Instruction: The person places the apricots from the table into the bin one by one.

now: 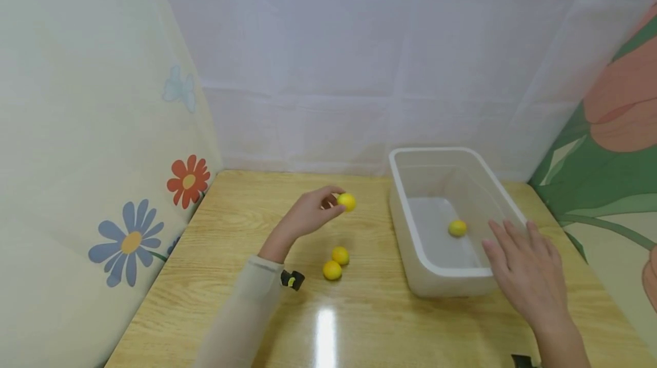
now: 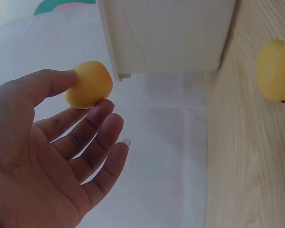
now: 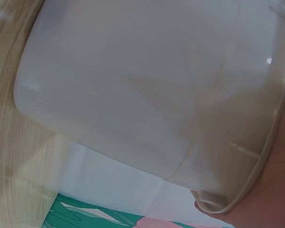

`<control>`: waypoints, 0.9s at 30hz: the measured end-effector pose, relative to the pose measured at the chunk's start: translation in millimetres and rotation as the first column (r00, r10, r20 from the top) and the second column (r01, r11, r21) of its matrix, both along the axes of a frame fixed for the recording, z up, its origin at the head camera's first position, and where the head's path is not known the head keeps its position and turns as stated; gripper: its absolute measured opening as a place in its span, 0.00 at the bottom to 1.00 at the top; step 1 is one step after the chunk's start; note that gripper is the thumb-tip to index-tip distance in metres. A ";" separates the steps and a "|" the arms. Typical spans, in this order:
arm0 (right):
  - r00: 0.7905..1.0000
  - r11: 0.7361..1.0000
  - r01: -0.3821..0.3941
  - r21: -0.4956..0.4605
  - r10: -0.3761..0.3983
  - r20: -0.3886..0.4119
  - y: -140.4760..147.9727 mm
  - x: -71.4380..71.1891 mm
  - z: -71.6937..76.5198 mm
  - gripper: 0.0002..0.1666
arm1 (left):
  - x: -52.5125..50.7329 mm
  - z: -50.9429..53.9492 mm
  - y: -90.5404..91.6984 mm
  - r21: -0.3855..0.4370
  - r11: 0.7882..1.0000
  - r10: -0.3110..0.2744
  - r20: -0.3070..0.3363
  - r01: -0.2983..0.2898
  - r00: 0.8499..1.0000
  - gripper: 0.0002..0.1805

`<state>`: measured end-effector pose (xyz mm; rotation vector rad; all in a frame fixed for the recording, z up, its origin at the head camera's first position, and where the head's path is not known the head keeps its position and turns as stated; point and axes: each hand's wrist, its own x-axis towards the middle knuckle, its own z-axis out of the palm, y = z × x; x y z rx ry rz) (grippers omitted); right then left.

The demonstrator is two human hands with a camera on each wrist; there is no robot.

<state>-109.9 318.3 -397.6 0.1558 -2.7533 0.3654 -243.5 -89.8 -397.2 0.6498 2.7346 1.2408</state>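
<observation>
Left-hand fingers [image 2: 102,141] pinch one yellow fruit [image 1: 347,202] left of one tub [image 1: 449,271]; two fruits [image 1: 332,270] lie there, one fruit [image 1: 457,228] inside; straight right-hand fingers [image 1: 507,247] overlap its rim.

Held fruit [image 1: 346,202]: partly covered by thumb and fingertips.
Left hand [image 1: 313,212]: palm hidden in head view; cut off by left and bottom edges in left wrist view.
Fruit pair [image 1: 332,270]: far one partly covered by near one; in left wrist view, one runs off the right edge, which one uncertain.
Boxed fruit [image 1: 457,228]: too small for surface detail.
Box [image 1: 457,272]: rim partly masked by right hand [image 1: 531,274]; cropped at top in both wrist views.
Right hand: mostly hidden or cropped in right wrist view.
Sleeve [image 1: 241,311], bench [image 1: 195,265]: cut off by bottom edge.
Black piece [image 1: 522,361]: cropped below; kind indeterminable.
</observation>
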 end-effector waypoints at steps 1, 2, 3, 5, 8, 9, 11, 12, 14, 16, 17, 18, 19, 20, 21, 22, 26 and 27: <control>1.000 1.000 0.000 0.001 0.000 0.002 -0.2 0.1 0.3 0.31 | -0.4 1.0 1.5 0.004 1.000 -0.002 -0.001 0.002 1.000 0.22; 1.000 1.000 0.000 0.003 0.000 0.004 -0.3 0.2 0.6 0.32 | -1.2 1.7 2.9 0.008 1.000 -0.006 -0.004 0.006 1.000 0.23; 1.000 1.000 0.000 0.003 0.000 0.005 -0.5 0.2 0.8 0.32 | -1.8 2.5 4.4 0.010 1.000 -0.008 -0.006 0.008 1.000 0.22; 1.000 1.000 0.001 0.004 -0.001 0.008 -0.6 0.2 1.0 0.32 | -2.9 4.2 7.6 0.014 1.000 -0.013 -0.014 0.014 1.000 0.23; 1.000 1.000 0.002 0.003 -0.002 0.009 -0.6 0.1 1.0 0.32 | -4.7 6.7 13.0 0.024 1.000 -0.019 -0.021 0.019 1.000 0.23; 1.000 1.000 0.002 0.002 -0.002 0.009 -0.5 0.0 0.7 0.32 | -5.0 7.8 14.9 0.027 0.999 -0.020 -0.021 0.020 1.000 0.23; 1.000 1.000 0.002 0.001 -0.002 0.007 -0.2 0.0 0.4 0.32 | -5.9 9.6 18.6 0.032 0.999 -0.022 -0.022 0.022 1.000 0.23; 1.000 1.000 0.002 0.002 -0.002 0.007 -0.1 -0.1 0.4 0.32 | -6.5 10.5 20.5 0.032 0.999 -0.023 -0.024 0.024 0.999 0.23; 1.000 1.000 0.002 0.003 -0.002 0.008 0.0 -0.2 0.4 0.32 | -7.5 12.5 24.3 0.031 0.999 -0.025 -0.030 0.026 0.999 0.23; 1.000 1.000 0.003 0.005 -0.003 0.011 0.0 -0.4 0.6 0.32 | -8.4 14.6 28.0 0.030 0.999 -0.026 -0.036 0.027 0.999 0.23; 1.000 1.000 0.002 0.005 -0.002 0.013 0.0 -0.5 0.7 0.32 | -9.0 15.6 29.8 0.030 0.999 -0.027 -0.040 0.028 0.999 0.23; 1.000 1.000 0.002 0.005 -0.002 0.015 -0.1 -0.5 0.8 0.32 | -9.5 16.6 31.6 0.033 0.999 -0.030 -0.042 0.032 0.999 0.23; 1.000 1.000 0.002 0.006 -0.002 0.015 -0.1 -0.5 0.8 0.32 | -10.0 17.6 33.2 0.034 0.999 -0.032 -0.043 0.034 0.999 0.23; 1.000 1.000 0.002 0.007 -0.002 0.015 -0.1 -0.5 0.8 0.32 | -10.4 18.6 34.8 0.036 0.999 -0.034 -0.042 0.036 0.999 0.23; 1.000 1.000 0.002 0.008 -0.002 0.014 -0.2 -0.4 0.8 0.32 | -11.0 19.4 36.3 0.038 0.999 -0.037 -0.041 0.039 0.998 0.23; 1.000 1.000 0.002 0.009 -0.002 0.013 -0.2 -0.3 0.8 0.32 | -11.6 20.2 38.0 0.040 0.998 -0.041 -0.041 0.042 0.998 0.23; 1.000 1.000 0.001 0.011 -0.002 0.009 -0.6 0.1 0.7 0.32 | -14.5 23.4 45.5 0.047 0.997 -0.054 -0.044 0.056 0.998 0.24; 1.000 1.000 0.001 0.009 -0.001 0.008 -0.7 0.1 0.7 0.32 | -15.1 24.3 47.7 0.048 0.997 -0.056 -0.049 0.059 0.997 0.24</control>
